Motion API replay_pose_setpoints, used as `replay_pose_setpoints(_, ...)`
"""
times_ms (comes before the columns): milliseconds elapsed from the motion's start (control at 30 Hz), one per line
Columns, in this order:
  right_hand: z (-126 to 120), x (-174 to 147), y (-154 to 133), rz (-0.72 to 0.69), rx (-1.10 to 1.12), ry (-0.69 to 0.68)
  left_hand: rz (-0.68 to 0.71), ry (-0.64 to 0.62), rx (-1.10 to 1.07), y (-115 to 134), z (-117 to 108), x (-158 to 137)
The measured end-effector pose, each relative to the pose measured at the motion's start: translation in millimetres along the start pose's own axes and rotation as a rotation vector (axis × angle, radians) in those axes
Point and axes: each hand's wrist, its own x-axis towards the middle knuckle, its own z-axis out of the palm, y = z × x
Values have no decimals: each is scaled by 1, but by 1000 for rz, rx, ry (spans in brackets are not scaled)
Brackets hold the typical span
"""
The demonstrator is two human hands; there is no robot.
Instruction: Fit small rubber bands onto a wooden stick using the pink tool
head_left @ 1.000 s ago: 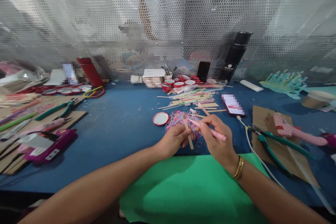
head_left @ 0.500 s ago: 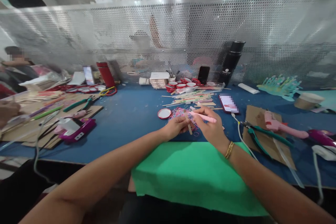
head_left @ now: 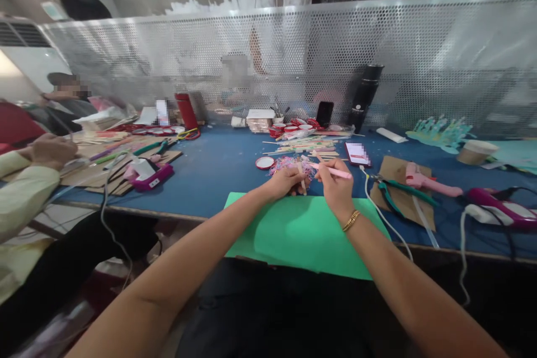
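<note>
My left hand pinches a flat wooden craft stick, held upright over the table. In my right hand is a slim pink pen, its tip pointing left toward the stick; whether the tip touches cannot be made out. Just behind the fingers lies a pile of small coloured rubber bands, partly hidden by my left hand. A red-rimmed round lid rests beside the pile. Beneath my wrists a green sheet hangs over the table's front edge.
Thin sticks lie behind the pile. To the right are a phone, green-handled pliers, a pink glue gun and cables. A co-worker's hand is at the left. A perforated metal screen closes off the back.
The view has shifted, bringing more of the co-worker at the left into sight. Both hands keep hold of the stick and the pen; the right hand sits slightly further from the stick.
</note>
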Motion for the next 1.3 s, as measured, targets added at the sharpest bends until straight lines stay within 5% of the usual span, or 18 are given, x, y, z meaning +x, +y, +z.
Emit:
replay_pose_setpoints(267,1,-1,3,-36,-30,-92,92,107,-12,-12,9,-1)
replay_pose_setpoints(1300,-2,-5,-2,-128,-155,-163,54,61,-58,-2,14,-5)
